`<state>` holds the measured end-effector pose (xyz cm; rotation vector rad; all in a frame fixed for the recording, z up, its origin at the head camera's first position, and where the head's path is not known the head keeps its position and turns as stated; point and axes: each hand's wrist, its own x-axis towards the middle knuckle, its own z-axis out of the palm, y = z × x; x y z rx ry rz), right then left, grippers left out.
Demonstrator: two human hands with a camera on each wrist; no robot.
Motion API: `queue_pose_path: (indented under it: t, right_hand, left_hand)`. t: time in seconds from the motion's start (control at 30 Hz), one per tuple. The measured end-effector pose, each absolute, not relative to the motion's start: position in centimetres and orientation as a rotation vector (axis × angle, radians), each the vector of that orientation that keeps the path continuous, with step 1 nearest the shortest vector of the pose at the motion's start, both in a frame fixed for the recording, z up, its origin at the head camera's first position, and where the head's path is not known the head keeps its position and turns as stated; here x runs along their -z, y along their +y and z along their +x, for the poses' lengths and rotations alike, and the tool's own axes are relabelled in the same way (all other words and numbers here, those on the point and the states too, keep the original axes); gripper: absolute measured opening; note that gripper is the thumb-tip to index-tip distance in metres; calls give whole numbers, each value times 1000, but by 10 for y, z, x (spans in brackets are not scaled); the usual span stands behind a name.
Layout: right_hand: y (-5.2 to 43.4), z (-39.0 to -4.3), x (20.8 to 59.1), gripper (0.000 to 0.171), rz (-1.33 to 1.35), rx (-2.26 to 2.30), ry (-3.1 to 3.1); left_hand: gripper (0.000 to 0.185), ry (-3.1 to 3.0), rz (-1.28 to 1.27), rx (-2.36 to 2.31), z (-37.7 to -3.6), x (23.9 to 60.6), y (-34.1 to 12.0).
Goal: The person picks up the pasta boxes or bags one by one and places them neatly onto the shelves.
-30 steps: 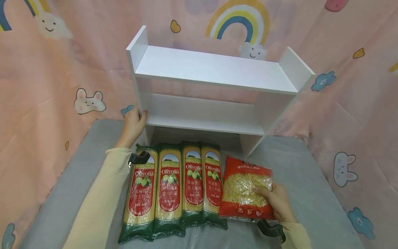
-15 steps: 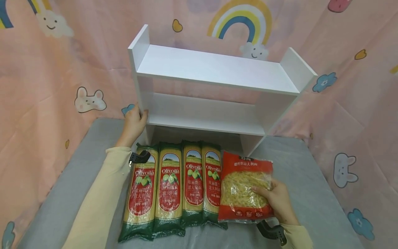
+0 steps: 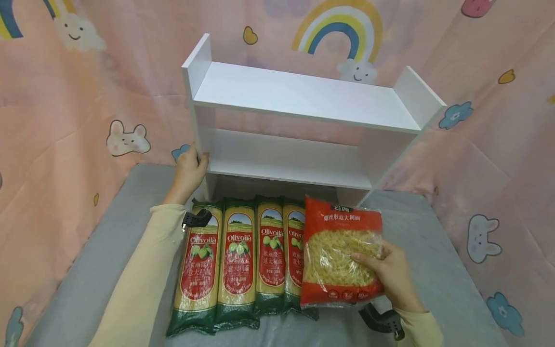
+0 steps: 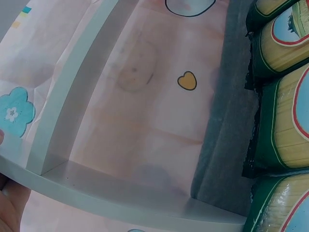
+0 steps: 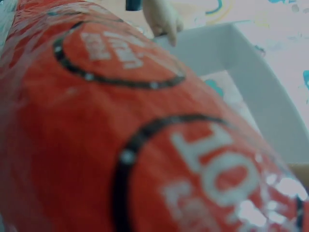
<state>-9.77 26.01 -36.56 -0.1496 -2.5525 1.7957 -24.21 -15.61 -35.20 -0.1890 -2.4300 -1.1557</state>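
Observation:
My left hand grips the left upright of a white two-tier shelf, thumb on the front edge near the lower board. In the left wrist view the shelf's side panel runs past part of that hand. My right hand holds a red bag of spiral pasta by its right side, thumb across the front and the other fingers hidden behind. The bag is tilted up and overlaps the rightmost spaghetti pack. Its red film fills most of the right wrist view.
Several green-and-yellow spaghetti packs lie side by side, their far ends at the opening under the lower shelf board. A grey cloth covers the table. Behind hangs a pink printed curtain.
The right hand has raised the pasta bag and tilted it more upright, moving it slightly left over the rightmost spaghetti pack. My left hand keeps its grip on the shelf.

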Motion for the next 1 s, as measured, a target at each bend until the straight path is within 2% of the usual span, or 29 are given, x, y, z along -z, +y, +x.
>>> queue_pose_path:
  t: [0.63, 1.0]
  right_hand:
    - [243, -107, 306, 28, 156, -1763, -2509]
    - [235, -114, 266, 32, 326, -1584, -2459]
  left_hand:
    - [12, -2421, -214, 1165, -241, 352, -157]
    - [12, -2395, -231, 1160, -242, 353, -157]
